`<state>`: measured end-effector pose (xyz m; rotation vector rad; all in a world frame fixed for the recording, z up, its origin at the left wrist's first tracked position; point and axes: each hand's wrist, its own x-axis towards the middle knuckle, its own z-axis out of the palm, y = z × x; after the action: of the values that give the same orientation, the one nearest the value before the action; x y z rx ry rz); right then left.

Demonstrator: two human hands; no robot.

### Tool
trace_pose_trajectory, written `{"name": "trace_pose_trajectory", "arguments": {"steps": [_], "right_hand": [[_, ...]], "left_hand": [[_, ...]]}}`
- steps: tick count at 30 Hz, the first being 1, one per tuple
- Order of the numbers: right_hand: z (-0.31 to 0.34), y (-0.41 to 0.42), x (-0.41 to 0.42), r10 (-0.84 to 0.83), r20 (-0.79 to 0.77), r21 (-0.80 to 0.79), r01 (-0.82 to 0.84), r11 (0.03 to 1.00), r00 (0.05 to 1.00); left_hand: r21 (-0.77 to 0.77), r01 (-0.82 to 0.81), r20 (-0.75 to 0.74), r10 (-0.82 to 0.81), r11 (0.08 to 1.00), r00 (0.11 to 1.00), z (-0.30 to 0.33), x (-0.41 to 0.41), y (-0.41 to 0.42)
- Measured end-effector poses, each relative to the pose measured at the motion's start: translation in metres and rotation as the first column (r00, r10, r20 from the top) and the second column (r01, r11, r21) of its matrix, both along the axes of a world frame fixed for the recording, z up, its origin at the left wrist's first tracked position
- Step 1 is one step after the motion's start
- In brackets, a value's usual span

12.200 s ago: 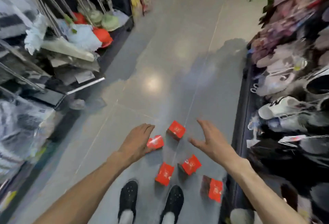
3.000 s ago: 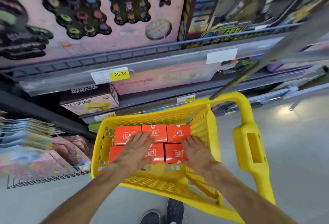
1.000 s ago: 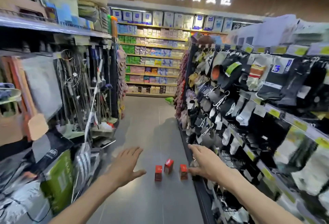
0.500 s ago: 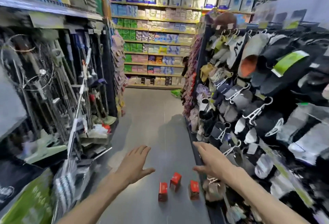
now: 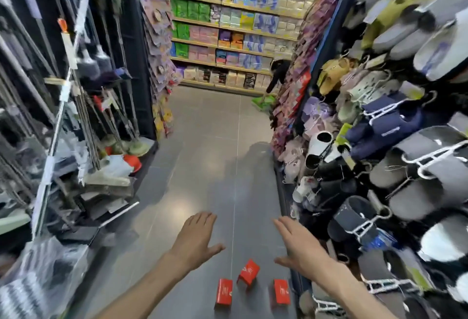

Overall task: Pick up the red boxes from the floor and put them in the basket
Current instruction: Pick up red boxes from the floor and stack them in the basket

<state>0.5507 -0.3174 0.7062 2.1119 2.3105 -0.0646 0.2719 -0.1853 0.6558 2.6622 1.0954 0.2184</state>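
Observation:
Three red boxes lie on the grey aisle floor near the bottom of the head view: a left red box (image 5: pixel 224 292), a tilted middle red box (image 5: pixel 248 272) and a right red box (image 5: pixel 281 291) close to the right rack's base. My left hand (image 5: pixel 195 239) hovers open above and left of them, palm down. My right hand (image 5: pixel 298 245) hovers open above and right of them. Neither hand touches a box. The basket is out of view.
A rack of hanging slippers (image 5: pixel 395 141) lines the right side. Mops and brooms (image 5: pixel 83 116) stand on the left rack, whose base juts into the aisle. Grey floor (image 5: pixel 215 154) runs ahead to shelves of packaged goods (image 5: pixel 235 27). A green item (image 5: pixel 263 103) lies far down.
The view has tilted down and come closer to the three boxes. Both hands stay open and now sit just above the boxes.

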Motion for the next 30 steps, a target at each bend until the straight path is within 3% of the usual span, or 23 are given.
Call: {"name": "trace_pose_trajectory", "arguments": {"steps": [5,12,23,30], "right_hand": [[-0.076,0.080,0.042,-0.013,-0.069,-0.102,0.006,0.995,0.998],[-0.253,0.166,0.106,0.048,-0.115,-0.250,-0.076,0.965,0.992],[-0.552,0.190,0.148,0.174,-0.059,-0.417,-0.182,0.890,0.983],[-0.695,0.187,0.150,0.245,0.003,-0.529,-0.206,0.823,0.969]], "left_hand": [[-0.084,-0.040,-0.026,0.038,0.996,0.999,-0.083,0.037,0.069],[-0.247,-0.182,-0.108,0.160,0.952,0.981,-0.274,0.090,0.110],[-0.458,-0.414,-0.276,0.317,0.787,0.907,-0.599,0.140,0.046],[-0.558,-0.580,-0.388,0.431,0.593,0.815,-0.721,0.165,-0.001]]}}
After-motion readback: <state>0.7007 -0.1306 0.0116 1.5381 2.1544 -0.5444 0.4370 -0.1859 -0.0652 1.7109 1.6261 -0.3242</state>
